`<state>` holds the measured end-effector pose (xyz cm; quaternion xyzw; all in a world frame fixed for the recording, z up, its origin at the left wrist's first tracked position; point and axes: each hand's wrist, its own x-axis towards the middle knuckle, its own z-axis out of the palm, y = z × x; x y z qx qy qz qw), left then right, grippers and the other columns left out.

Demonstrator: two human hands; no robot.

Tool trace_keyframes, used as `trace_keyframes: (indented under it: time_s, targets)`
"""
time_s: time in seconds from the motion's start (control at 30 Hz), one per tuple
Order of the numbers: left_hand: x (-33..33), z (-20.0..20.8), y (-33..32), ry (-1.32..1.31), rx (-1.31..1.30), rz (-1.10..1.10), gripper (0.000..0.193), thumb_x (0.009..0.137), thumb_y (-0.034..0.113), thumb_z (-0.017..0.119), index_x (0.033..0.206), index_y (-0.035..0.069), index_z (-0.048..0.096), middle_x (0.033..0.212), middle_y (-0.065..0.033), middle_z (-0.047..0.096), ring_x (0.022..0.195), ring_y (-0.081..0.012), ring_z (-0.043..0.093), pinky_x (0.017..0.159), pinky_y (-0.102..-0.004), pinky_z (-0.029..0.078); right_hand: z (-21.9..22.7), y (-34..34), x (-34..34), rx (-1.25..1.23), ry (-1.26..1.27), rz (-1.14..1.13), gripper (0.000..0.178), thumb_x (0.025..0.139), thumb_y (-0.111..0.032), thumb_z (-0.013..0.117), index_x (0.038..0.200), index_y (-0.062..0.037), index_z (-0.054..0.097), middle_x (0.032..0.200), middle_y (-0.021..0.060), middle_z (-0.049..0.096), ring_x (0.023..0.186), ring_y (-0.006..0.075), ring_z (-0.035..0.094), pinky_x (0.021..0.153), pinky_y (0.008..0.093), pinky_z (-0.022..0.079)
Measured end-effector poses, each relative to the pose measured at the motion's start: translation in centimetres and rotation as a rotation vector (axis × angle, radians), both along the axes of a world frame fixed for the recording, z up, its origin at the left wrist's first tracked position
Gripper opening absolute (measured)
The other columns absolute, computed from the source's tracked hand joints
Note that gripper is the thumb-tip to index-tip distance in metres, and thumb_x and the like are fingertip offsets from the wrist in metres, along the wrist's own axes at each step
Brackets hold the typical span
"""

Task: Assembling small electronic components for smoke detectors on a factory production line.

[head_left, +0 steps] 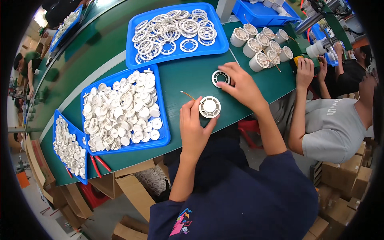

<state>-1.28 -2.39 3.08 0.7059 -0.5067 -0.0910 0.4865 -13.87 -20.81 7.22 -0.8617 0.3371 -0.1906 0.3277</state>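
My left hand [193,127] is closed around a round white plastic housing [209,106], which has a slotted rim and a raised disc at its centre. A thin brown wire [187,95] with a pale tip sticks out beside it to the left. Farther off and to the right, my right hand [245,87] has thumb and fingers at the edges of a white slotted ring [214,79], just above or on the green bench; the fingertips are slightly blurred. Ahead, a blue tray [130,56] carries many similar rings. At left, another blue tray [165,136] is heaped with small white round caps.
Several white cups with slotted tops and wires [252,47] stand at the right, near a blue bin [256,16]. A smaller blue tray [82,176] and red-handled pliers [96,166] lie at far left. A co-worker's hand [305,72] is beyond the cups. Cardboard boxes [136,192] sit below the bench.
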Motion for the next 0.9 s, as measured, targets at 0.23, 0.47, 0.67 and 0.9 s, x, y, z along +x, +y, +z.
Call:
trace_keyframes:
  time_s: [0.23,0.47,0.67,0.9]
  targets:
    - [-0.2,0.2,0.0,-0.009,-0.002,0.031,0.068,0.077,0.015,0.092,0.136,0.0,0.061,0.124,-0.0186,0.06,0.109,-0.0377,0.061,0.093,-0.0463,0.051,-1.2,-0.5,-1.1,-0.419,-0.008,0.212,0.05,0.091,-0.018,0.081,0.135,0.0001,0.066,0.133,0.0135,0.063,0.095,0.0254,0.07,0.081,0.0355,0.059]
    - [-0.6,-0.5,-0.2,0.075,0.017,0.052,0.064,0.073,0.01,0.091,0.13,0.002,0.063,0.118,-0.017,0.061,0.106,-0.0377,0.063,0.09,-0.0463,0.051,3.2,5.6,-0.8,-0.319,-0.18,0.116,0.058,0.082,-0.026,0.087,0.131,-0.0002,0.066,0.123,0.0153,0.062,0.103,0.0344,0.068,0.083,0.0415,0.058]
    - [-0.3,-0.1,-0.4,0.038,-0.016,0.065,0.055,0.075,0.003,0.086,0.124,0.0,0.062,0.114,-0.0161,0.061,0.1,-0.0357,0.064,0.083,-0.0428,0.053,1.4,7.7,0.2,-0.243,-0.118,0.137,0.058,0.082,-0.026,0.088,0.127,0.0023,0.065,0.121,0.0151,0.059,0.094,0.0345,0.069,0.077,0.0421,0.059]
    - [-0.2,-0.5,-0.2,0.034,-0.01,0.048,0.063,0.072,0.003,0.086,0.13,0.002,0.061,0.12,-0.0175,0.061,0.108,-0.0381,0.063,0.088,-0.0455,0.052,0.9,7.8,0.2,-0.241,-0.151,0.132,0.058,0.081,-0.023,0.088,0.127,0.0026,0.065,0.121,0.0153,0.059,0.094,0.0339,0.069,0.077,0.0424,0.059]
